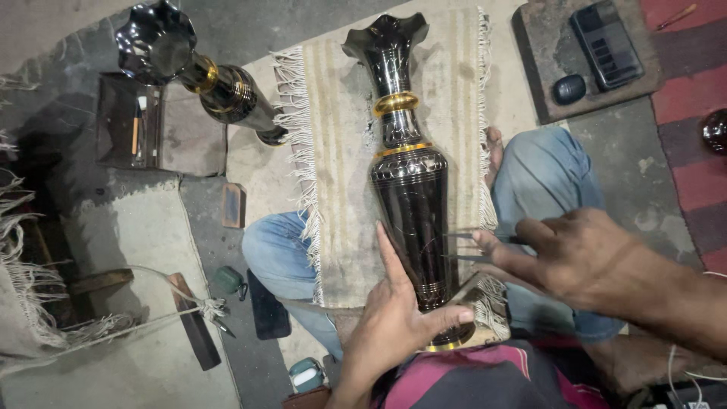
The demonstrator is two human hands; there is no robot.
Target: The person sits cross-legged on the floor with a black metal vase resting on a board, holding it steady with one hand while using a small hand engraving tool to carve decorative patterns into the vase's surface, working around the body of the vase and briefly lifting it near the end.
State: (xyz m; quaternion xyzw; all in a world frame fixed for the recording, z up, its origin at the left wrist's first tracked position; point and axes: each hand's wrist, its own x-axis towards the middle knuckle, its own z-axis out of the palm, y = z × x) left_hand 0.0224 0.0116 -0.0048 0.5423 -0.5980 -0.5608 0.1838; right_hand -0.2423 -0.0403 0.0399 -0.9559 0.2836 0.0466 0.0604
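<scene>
Vase (410,189) lies lengthwise on lap, mouth away. Left hand (394,318) clasps its base end, fingers flat along body. Right hand (583,254) pinches thin tool (473,248) against vase's right flank.

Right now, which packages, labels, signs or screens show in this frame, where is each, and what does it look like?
Flat black rectangular device with dark face: top right, on a brown board.
Dark flat phone-like slab: on the floor by the knee, face blank.
Small teal and white case: bottom centre, rounded.
No labels or signs visible.
</scene>
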